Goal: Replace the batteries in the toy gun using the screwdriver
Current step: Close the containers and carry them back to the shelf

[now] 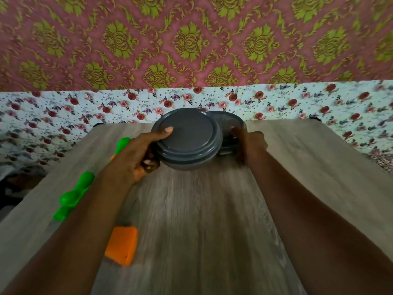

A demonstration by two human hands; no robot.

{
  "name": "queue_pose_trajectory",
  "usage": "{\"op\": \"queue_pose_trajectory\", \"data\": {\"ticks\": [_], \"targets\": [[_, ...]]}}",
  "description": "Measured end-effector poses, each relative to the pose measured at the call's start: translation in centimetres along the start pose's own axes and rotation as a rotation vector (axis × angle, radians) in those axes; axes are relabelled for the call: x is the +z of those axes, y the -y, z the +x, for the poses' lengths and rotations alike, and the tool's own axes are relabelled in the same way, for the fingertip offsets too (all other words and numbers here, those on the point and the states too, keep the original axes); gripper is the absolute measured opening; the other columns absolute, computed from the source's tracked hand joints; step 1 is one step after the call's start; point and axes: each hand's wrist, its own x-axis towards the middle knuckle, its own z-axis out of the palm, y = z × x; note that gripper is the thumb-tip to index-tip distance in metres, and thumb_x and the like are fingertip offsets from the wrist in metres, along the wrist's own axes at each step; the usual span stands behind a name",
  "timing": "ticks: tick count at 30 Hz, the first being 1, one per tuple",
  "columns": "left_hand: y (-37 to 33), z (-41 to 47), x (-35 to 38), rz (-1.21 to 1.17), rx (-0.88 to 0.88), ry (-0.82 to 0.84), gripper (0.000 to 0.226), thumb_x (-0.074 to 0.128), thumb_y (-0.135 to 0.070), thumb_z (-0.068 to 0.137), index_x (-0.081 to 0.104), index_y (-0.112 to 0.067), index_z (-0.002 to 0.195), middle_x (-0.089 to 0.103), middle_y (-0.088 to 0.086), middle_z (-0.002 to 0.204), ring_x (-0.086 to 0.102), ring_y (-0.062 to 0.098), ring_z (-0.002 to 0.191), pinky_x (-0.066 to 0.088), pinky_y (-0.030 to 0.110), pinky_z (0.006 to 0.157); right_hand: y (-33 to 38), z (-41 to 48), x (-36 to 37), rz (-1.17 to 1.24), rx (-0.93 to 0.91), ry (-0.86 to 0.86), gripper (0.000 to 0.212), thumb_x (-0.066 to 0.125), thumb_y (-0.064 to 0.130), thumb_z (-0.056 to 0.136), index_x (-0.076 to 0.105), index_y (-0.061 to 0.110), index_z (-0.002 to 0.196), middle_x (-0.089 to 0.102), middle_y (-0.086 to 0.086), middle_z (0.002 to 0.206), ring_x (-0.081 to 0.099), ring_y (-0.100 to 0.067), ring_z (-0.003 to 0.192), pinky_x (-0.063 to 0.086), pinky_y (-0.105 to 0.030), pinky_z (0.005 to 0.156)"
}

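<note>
A green toy gun (74, 194) with orange parts lies on the wooden table (202, 220), mostly hidden under my left forearm. An orange piece (121, 244) of it shows beside my left forearm near the front. My left hand (140, 154) grips a round grey lid (188, 138) by its left rim, thumb on top, tilted toward me. Something small and gold-brown sits in that palm. My right hand (251, 145) holds the side of a dark grey container (229, 133) behind the lid. No screwdriver or batteries show clearly.
The table's far edge (127, 124) meets a floral cloth backdrop and patterned wallpaper. The frame is motion-blurred. Bare wood shows between my forearms and on the right side of the table.
</note>
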Motion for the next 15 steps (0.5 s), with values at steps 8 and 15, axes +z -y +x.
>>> {"op": "queue_pose_trajectory", "data": {"ticks": [8, 15], "targets": [[-5.5, -1.0, 0.7, 0.019, -0.139, -0.091, 0.086, 0.099, -0.047, 0.039, 0.069, -0.001, 0.105, 0.043, 0.003, 0.065, 0.025, 0.011, 0.041, 0.020, 0.018, 0.035, 2.5, -2.9, -2.8, 0.354, 0.323, 0.077, 0.051, 0.080, 0.026, 0.081, 0.056, 0.000, 0.119, 0.065, -0.020, 0.108, 0.069, -0.040, 0.096, 0.062, -0.058, 0.079], [-13.9, -7.8, 3.3, 0.009, -0.282, -0.178, 0.066, 0.092, -0.044, 0.050, 0.071, -0.002, 0.097, 0.038, 0.001, 0.054, 0.024, 0.010, 0.037, 0.021, 0.018, 0.034, 8.7, -10.0, -8.6, 0.308, 0.431, 0.022, 0.056, 0.086, 0.031, 0.080, 0.053, 0.007, 0.118, 0.065, -0.016, 0.106, 0.073, -0.035, 0.090, 0.065, -0.051, 0.071]]}}
